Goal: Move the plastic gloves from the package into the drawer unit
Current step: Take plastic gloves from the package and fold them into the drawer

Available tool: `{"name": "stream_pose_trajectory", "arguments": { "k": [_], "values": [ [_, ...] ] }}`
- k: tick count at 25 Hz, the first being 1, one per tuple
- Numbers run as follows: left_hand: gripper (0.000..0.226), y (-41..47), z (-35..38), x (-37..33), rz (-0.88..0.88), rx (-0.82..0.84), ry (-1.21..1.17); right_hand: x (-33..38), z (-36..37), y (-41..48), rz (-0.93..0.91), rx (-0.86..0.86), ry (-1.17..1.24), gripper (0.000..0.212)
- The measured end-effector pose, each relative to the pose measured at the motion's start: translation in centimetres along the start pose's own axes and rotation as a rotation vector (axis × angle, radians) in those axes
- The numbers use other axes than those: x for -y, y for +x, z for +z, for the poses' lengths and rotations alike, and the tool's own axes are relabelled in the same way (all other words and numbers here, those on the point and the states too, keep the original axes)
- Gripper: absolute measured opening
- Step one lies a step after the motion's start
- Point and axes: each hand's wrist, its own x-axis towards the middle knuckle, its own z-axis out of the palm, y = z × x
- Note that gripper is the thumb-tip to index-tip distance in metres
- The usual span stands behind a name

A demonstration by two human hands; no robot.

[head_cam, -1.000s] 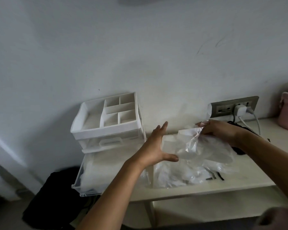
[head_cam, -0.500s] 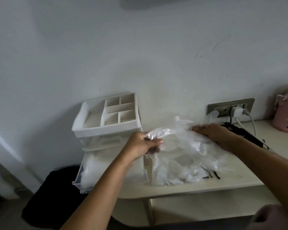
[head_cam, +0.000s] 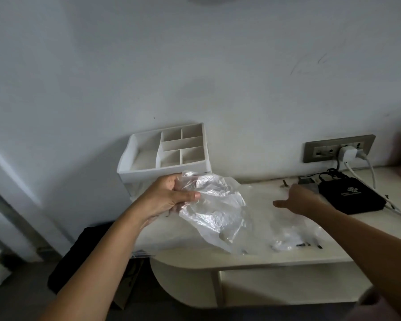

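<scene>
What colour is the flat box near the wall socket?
The flat box is black with a pale logo; head view.

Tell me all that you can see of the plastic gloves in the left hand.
The plastic gloves are a thin, clear, glossy, crinkled bunch; single gloves cannot be told apart. The left hand pinches the upper left edge between thumb and fingers. The bunch droops down and right over the cream table, before the white drawer unit. The right hand is apart from it.
</scene>
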Motion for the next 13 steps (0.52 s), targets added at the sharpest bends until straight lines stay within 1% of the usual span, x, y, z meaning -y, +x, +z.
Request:
{"name": "stream_pose_trajectory", "arguments": {
  "k": [1, 2, 3, 4, 5, 6, 7, 8, 9, 10, 11, 13],
  "values": [
    [0.040, -0.2, -0.6, 0.2, 0.011, 0.007, 0.021, 0.5, -0.2, -0.3, 0.009, -0.004, -0.061, 0.085],
    [0.040, -0.4, -1.1, 0.4, 0.018, 0.001, 0.047, 1.1, -0.7, -0.9, 0.010, -0.053, -0.111, 0.090],
    [0.039, -0.5, -1.4, 0.6, 0.022, -0.018, 0.084, 1.7, -1.5, -1.5, -0.024, -0.135, -0.104, 0.090],
    [0.038, -0.6, -1.7, 0.9, 0.029, -0.036, 0.120, 2.6, -2.6, -2.4, -0.110, -0.242, -0.013, 0.082],
    [0.036, -0.7, -2.0, 1.0, 0.039, -0.046, 0.150, 3.6, -3.5, -3.2, -0.239, -0.340, 0.183, 0.070],
    [0.032, -0.9, -2.2, 1.1, 0.057, -0.030, 0.172, 4.7, -4.3, -4.2, -0.384, -0.360, 0.438, 0.059],
    [0.028, -1.1, -2.2, 0.9, 0.076, 0.008, 0.190, 6.0, -5.1, -5.7, -0.529, -0.270, 0.647, 0.052],
    [0.026, -1.5, -2.1, 0.7, 0.091, 0.055, 0.197, 7.2, -5.5, -7.0, -0.672, -0.118, 0.752, 0.051],
    [0.024, -1.8, -2.0, 0.4, 0.100, 0.100, 0.202, 8.3, -5.5, -8.0, -0.794, 0.039, 0.778, 0.054],
    [0.023, -2.1, -1.9, 0.2, 0.109, 0.141, 0.201, 9.2, -5.1, -8.6, -0.863, 0.162, 0.758, 0.058],
    [0.024, -2.3, -1.9, -0.1, 0.124, 0.170, 0.200, 9.7, -4.6, -9.0, -0.896, 0.261, 0.724, 0.060],
    [0.029, -2.6, -2.1, -0.1, 0.155, 0.194, 0.198, 9.9, -3.9, -8.9, -0.914, 0.433, 0.663, 0.052]
  ]
}}
